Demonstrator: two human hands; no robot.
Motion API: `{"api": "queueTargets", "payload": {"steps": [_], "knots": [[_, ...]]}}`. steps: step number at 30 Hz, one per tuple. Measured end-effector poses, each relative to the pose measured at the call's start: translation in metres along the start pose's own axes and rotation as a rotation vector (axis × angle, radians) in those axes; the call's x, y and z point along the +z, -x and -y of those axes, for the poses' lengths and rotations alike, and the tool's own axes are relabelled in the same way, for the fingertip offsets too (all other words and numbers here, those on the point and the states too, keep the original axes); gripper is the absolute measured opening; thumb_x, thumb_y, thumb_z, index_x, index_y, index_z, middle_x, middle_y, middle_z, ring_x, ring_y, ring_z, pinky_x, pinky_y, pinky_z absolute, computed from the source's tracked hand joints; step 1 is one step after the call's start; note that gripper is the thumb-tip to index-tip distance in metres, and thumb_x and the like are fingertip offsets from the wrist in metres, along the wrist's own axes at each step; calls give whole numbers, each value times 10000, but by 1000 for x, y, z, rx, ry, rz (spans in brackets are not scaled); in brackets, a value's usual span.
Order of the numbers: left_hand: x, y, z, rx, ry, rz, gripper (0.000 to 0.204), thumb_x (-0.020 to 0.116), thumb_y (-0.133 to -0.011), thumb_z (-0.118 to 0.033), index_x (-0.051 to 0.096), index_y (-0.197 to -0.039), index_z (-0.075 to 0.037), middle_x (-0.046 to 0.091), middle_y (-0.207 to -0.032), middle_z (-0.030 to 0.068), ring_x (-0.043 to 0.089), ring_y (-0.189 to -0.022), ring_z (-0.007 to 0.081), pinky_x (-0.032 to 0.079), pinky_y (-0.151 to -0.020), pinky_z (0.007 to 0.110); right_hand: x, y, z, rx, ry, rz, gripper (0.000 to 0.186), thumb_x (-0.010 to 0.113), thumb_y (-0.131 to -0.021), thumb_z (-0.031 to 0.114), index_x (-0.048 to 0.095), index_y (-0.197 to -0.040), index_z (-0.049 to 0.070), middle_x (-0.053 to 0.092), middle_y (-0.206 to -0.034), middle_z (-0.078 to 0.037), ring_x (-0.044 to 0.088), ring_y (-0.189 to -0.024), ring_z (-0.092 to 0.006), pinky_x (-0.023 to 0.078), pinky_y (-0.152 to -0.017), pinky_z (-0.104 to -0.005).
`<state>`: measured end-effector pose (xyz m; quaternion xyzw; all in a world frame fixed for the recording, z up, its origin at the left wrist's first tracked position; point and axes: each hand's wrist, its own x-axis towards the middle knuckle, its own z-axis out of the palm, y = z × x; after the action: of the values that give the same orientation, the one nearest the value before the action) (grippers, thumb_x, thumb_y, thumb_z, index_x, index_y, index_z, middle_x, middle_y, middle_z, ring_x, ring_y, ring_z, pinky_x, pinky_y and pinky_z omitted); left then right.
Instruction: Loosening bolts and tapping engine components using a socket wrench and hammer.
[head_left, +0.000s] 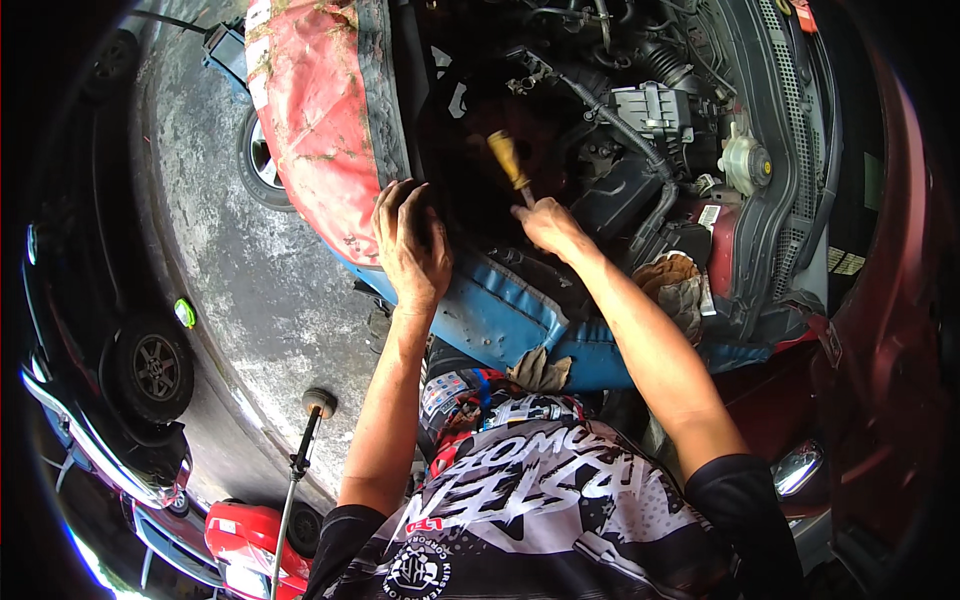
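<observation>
My right hand (pixel 553 228) is closed around the metal shaft of a yellow-handled screwdriver (pixel 506 160) over the dark front part of an engine bay. The handle points up and away from my fingers, and the lower end is hidden. My left hand (pixel 412 245), its fingers apart and blackened, rests on the dark inner edge of a red cover (pixel 320 130) draped over the car's front. Just below both hands, a blue cover (pixel 500 310) hangs over the near fender.
Hoses, a grey ribbed box (pixel 650 110) and a pale fluid reservoir (pixel 745 162) fill the bay at right. A dirty rag (pixel 540 370) and brown-stained gloves or cloths (pixel 675 290) lie along the near side. A loose wheel (pixel 262 160) and a metal pole (pixel 292 490) are at left.
</observation>
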<state>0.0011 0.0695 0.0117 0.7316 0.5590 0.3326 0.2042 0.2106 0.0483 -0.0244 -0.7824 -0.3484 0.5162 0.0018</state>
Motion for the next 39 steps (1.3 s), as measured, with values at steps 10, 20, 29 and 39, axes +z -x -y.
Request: {"api": "queueTargets", "payload": {"steps": [10,20,29,39], "knots": [[7,-7,-36,-57,245,90,388,587,-898,-64,543,-1279,-7,529,-1289,201,520,-1206,375,418,-1037,441,16,-12,-9,-449,173,16,389,544,-942,314,676,-943,-53,668,-949,-273,642,-951,-436,497,-835,-492],[104,-31,-36,-1401,1245,-108,325,626,-899,-280,600,-1057,3,689,-877,112,661,-730,206,515,-626,314,33,-32,-4,-332,248,114,364,529,-897,298,700,-967,-15,661,-1002,-285,633,-1017,-430,511,-868,-485],[116,-64,-30,-1396,991,138,181,562,-917,-248,633,-826,-109,529,-625,-4,508,-499,152,392,-484,325,48,-34,-32,-682,-140,-89,96,606,-772,67,668,-781,-5,659,-770,-235,663,-714,-385,516,-633,-459],[140,-60,-9,-442,3,561,223,604,-824,-183,668,-790,28,663,-713,124,662,-633,224,506,-547,384,61,-37,-36,-1216,123,-466,59,647,-743,56,655,-734,-2,634,-658,-187,651,-614,-336,504,-590,-448]]}}
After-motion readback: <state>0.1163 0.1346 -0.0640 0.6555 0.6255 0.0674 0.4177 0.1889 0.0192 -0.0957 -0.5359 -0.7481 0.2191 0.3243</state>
